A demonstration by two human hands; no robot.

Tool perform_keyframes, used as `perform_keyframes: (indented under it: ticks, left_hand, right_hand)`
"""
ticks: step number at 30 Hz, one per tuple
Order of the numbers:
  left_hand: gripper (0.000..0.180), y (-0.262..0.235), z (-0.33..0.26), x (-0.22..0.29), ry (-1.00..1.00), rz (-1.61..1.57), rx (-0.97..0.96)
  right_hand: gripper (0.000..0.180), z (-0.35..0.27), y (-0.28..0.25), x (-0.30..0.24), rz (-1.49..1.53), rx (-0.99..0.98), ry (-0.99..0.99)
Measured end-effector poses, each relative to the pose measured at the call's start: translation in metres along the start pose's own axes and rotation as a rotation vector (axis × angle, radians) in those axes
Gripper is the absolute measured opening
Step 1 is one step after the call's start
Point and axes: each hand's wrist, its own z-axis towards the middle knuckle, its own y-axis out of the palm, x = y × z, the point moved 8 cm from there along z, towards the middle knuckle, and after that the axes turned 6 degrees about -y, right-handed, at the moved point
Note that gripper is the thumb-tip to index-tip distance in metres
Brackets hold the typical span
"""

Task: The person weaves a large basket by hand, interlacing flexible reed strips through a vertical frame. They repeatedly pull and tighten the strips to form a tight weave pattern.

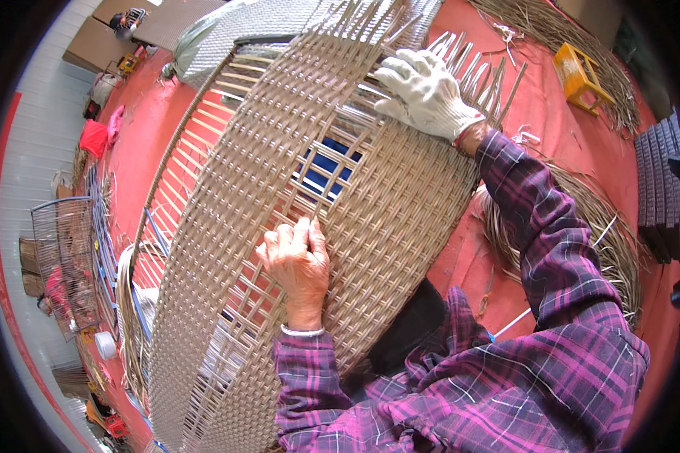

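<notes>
A large brown woven wicker panel [408, 181] slants across the middle, with loose strand ends fanning out at its top. Down its length runs an open-weave strip where only crossed strands show, and blue shows through one part of it. My bare left hand [298, 257] is closed in a pinch at the edge of this strip, on what looks like a thin wicker strand; the fingertips partly hide it. Farther up, my right hand [423, 94], in a white knit glove, lies on the panel near the loose ends with its fingers spread.
Bundles of loose wicker strands [612, 257] lie on the red floor covering [461, 264] at the right. A yellow stool [582, 79] stands at the far right. Left of the panel is a frame with bare pale rungs [185, 151]. A roll of white tape [105, 345] lies farther left.
</notes>
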Motion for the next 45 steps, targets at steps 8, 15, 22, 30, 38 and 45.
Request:
perform_keyframes:
  ticks: [8,15,22,30,38,45]
  left_hand:
    - [0.015,-0.002,-0.003,-0.004,-0.021,-0.066,0.034]
    - [0.017,-0.008,-0.005,-0.007,-0.034,-0.136,0.119]
    - [0.013,-0.004,-0.001,-0.003,-0.071,0.016,0.027]
    - [0.032,-0.004,0.000,-0.013,-0.118,0.056,0.029]
    - [0.046,-0.003,0.000,-0.020,-0.090,0.070,-0.061]
    - [0.048,-0.018,-0.041,-0.002,-0.021,-0.034,-0.140]
  right_hand:
    - [0.045,-0.003,-0.046,-0.064,0.377,0.270,-0.205]
    - [0.043,-0.017,-0.047,-0.096,0.579,0.182,-0.260]
    - [0.043,-0.014,-0.049,-0.091,0.622,0.260,-0.220]
    - [0.040,0.000,-0.056,-0.123,0.679,0.246,-0.362]
    - [0.043,0.012,-0.035,-0.125,0.929,0.162,-0.280]
    - [0.053,-0.014,-0.027,-0.021,0.194,0.197,0.014]
